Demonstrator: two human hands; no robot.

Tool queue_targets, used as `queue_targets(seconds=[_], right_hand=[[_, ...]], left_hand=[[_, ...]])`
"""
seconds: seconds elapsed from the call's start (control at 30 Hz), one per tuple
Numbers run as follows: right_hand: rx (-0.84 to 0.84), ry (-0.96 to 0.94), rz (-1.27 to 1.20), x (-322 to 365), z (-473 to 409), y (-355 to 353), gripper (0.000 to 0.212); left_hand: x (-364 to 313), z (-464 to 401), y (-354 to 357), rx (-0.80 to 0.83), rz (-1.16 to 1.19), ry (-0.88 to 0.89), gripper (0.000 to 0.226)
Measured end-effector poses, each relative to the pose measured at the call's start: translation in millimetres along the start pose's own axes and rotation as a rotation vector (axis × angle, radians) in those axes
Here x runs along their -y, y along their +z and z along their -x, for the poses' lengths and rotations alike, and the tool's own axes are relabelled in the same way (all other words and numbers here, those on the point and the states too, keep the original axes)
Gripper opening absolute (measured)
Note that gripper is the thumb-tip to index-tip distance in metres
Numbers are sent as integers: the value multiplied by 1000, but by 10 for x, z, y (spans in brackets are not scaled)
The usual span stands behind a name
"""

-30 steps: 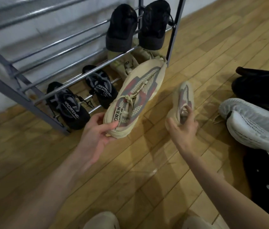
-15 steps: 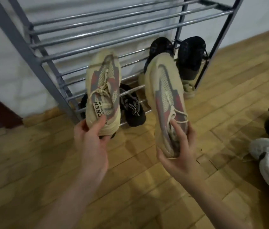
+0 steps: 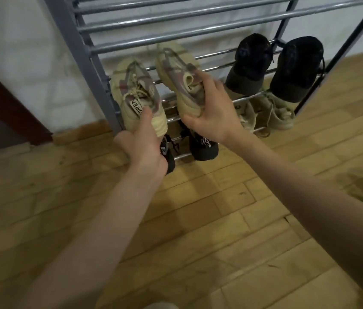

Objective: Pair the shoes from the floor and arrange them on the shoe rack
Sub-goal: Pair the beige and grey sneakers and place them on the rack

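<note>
- The wooden floor [image 3: 198, 241] is stretching across the whole lower part of the room, with a white wall [image 3: 20, 52] standing behind it and a dark red frame [image 3: 4, 103] leaning in at the left edge.
- The shoe rack [image 3: 82, 54], grey with shiny metal bars, is standing against the wall, its left post slanting down to the floor and its right post running off at the top right corner.
- A pair of black shoes [image 3: 252, 63] is sitting side by side at the right end of the rack's middle shelf, heels pointing out toward the room.
- A pair of pale tan shoes [image 3: 281, 114] is lying on the bottom shelf, right under the black pair, at the rack's right end.
- Two dark sandals [image 3: 203, 148] are poking out over the front bar of the bottom shelf, partly hidden behind the hands.
- The left beige sneaker [image 3: 136, 94] is resting toe-in at the left end of the middle shelf, just beside the left post; its heel is hanging out past the front bar.
- The right beige sneaker [image 3: 176, 74] is lying just beside it, tilted, toe further in under the upper bars.
- The left hand [image 3: 145, 141] is gripping the left sneaker's heel, thumb pressing on the tongue label.
- The right hand [image 3: 211, 110] is clasping the right sneaker, fingers curling over its collar and thumb wrapping under the heel.
</note>
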State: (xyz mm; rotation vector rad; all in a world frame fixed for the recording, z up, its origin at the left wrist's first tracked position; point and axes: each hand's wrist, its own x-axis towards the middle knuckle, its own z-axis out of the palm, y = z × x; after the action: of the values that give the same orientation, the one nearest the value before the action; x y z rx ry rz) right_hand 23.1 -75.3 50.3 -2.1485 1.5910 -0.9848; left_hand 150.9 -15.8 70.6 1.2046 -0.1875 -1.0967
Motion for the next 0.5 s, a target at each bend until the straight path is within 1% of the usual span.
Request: queue_targets(seconds=[0.1, 0.2, 0.33, 0.43, 0.5], right_hand=[[43, -27, -4, -49, -59, 125, 94], [-14, -25, -54, -82, 40, 176, 91], [-34, -19, 6, -92, 370, 106, 92], [20, -1, 61, -170, 816, -18, 87], [66, 65, 99, -288, 1157, -132, 83]], left_hand=[[9, -21, -99, 28, -68, -20, 44], [-13, -24, -207, 48, -115, -22, 46], [-7, -73, -332, 101, -131, -57, 56], [137, -34, -472, 117, -201, -57, 48], [312, 58, -563, 158, -287, -84, 39]])
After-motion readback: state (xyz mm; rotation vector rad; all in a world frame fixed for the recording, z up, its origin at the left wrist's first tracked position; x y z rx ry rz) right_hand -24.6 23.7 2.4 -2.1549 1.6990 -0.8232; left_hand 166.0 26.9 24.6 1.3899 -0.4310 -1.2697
